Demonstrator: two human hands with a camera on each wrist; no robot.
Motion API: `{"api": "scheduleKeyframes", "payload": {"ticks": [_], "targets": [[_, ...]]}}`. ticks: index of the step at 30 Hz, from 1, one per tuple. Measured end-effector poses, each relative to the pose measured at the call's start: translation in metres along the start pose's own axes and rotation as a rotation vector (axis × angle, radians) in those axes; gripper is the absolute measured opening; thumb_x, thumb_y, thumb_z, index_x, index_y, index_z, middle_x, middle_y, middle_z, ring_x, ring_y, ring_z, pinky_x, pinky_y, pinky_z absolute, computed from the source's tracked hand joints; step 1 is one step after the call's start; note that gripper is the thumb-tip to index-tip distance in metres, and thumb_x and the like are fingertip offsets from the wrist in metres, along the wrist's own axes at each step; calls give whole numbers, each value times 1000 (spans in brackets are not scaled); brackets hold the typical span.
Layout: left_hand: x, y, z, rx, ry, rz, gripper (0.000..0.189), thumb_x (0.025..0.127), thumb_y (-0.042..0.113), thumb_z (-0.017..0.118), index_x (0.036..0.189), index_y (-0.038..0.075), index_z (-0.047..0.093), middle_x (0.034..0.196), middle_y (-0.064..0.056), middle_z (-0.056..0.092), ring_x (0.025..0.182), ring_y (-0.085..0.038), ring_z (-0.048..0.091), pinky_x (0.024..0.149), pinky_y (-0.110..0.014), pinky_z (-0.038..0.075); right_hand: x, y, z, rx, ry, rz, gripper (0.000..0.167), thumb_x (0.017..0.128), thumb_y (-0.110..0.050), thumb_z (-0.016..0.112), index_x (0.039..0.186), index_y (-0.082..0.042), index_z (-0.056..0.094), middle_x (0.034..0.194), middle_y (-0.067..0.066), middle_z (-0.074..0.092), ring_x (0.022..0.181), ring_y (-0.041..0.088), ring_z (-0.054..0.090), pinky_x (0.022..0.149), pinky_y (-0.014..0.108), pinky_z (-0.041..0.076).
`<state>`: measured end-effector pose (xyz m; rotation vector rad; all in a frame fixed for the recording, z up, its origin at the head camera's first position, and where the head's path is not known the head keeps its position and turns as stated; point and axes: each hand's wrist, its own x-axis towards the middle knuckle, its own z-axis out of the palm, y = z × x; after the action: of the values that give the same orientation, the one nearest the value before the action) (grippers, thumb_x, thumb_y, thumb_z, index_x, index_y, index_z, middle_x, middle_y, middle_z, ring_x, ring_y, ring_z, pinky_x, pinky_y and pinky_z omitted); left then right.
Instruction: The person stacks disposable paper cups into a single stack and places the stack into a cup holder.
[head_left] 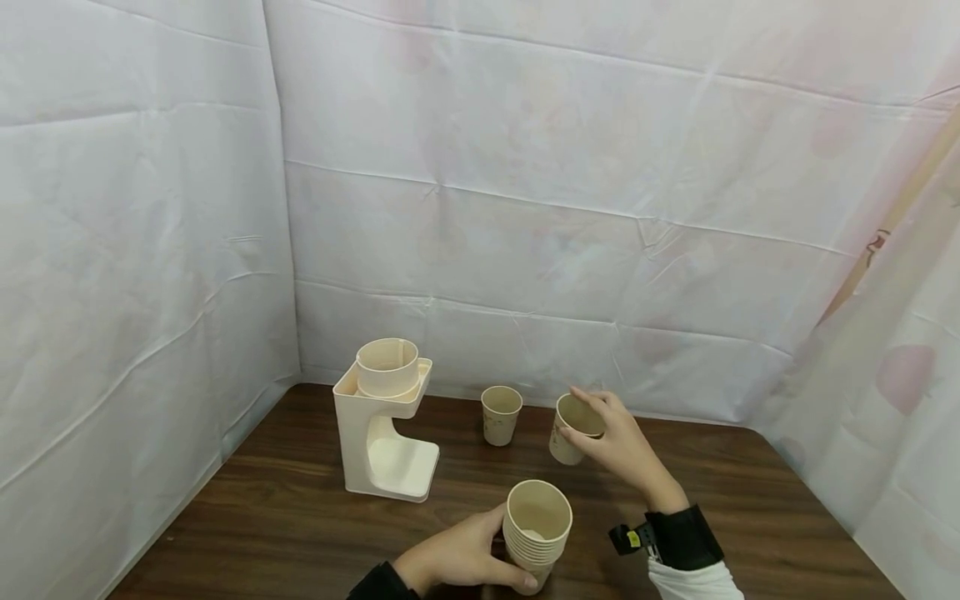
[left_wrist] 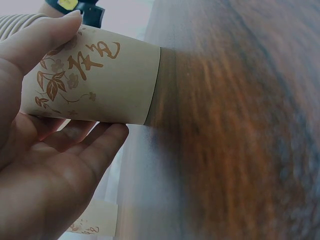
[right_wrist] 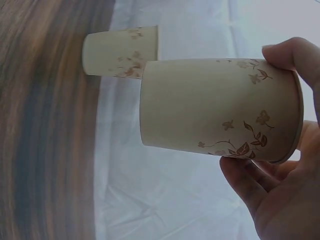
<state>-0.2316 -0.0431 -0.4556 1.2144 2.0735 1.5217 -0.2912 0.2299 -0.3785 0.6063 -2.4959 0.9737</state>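
Note:
My left hand (head_left: 471, 552) grips a stack of nested beige paper cups (head_left: 537, 521) near the front of the table. In the left wrist view, thumb and fingers wrap the lowest cup (left_wrist: 112, 75), printed with brown leaves and lettering, its base close to the wood. Farther back, my right hand (head_left: 618, 442) holds a single paper cup (head_left: 566, 446) near its rim, thumb on one side and fingers on the other. The right wrist view shows this cup (right_wrist: 215, 107) with its base off the table. Another paper cup (head_left: 499, 421) stands upright just left of it.
A cream-white stand (head_left: 356, 442) with a round open holder (head_left: 387, 379) on top and a flat foot rises at the left of the dark wooden table (head_left: 277, 517). White cloth (head_left: 480, 233) hangs behind the table and along both sides.

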Motion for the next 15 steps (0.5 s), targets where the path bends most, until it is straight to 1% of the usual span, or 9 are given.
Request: {"api": "scheduleKeyframes", "payload": {"ticks": [5,7,9,11,15], "targets": [[-1,-1,0,2,4,-9,69,83,19,84,140,17,46,124,10,62,116,-6,57,96,-27,46,-7,-8,-10,2,-2,-16,66,89,-34,78,146,-13,52,130,16,51,121,38,51,90,56,49],[-1,-1,0,12,7,-17,69,83,21,84,140,19,47,124,11,62,116,-6,56,97,-27,45,-8,-12,-14,-3,-11,-34,66,89,-33,78,146,-13,52,128,16,52,118,37,53,87,54,51],[-1,-1,0,14,6,-24,69,83,22,85,140,21,46,124,12,62,117,-7,56,98,-28,44,-8,-17,-19,-6,-22,-49,67,89,-33,79,146,-12,52,127,16,52,115,35,55,84,50,53],[-1,-1,0,22,4,-24,69,83,23,84,140,22,46,124,12,62,118,-7,55,99,-28,44,-9,-22,-24,-5,-34,-54,67,88,-33,80,146,-13,52,127,15,51,110,32,57,80,44,55],[0,-1,0,29,3,-28,69,83,25,84,140,22,47,123,13,62,118,-6,55,101,-28,43,-14,-33,-35,31,-69,-66,67,89,-31,80,147,-14,51,129,15,49,103,30,60,73,32,57]]}}
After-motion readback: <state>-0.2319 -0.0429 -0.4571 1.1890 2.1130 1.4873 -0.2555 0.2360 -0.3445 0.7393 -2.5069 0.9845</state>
